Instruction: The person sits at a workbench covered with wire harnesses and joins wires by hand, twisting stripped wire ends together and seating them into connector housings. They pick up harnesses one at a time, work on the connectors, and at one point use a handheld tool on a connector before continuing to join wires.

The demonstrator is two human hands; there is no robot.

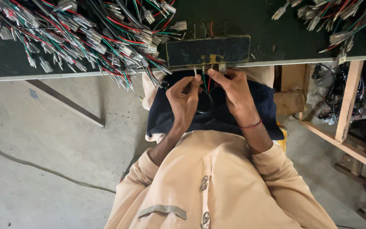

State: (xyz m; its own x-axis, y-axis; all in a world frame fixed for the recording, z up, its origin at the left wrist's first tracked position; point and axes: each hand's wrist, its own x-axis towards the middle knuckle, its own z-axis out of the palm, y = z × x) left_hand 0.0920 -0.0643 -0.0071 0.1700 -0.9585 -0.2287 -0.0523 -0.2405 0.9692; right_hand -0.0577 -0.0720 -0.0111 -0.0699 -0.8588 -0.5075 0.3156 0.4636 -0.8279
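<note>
A dark rectangular board with small holes lies at the front edge of the dark green table. Thin wires with metal terminals stick out of its near edge. My left hand pinches one thin wire just below the board. My right hand, a red thread on its wrist, pinches red and green wires beside a small pale connector at the board's edge. A black wire loop hangs between both hands over the dark blue cloth on my lap.
A big heap of wire harnesses with red, green and black wires and pale connectors fills the table's left. A smaller heap lies at the right. A wooden frame with cables stands at the right, above a concrete floor.
</note>
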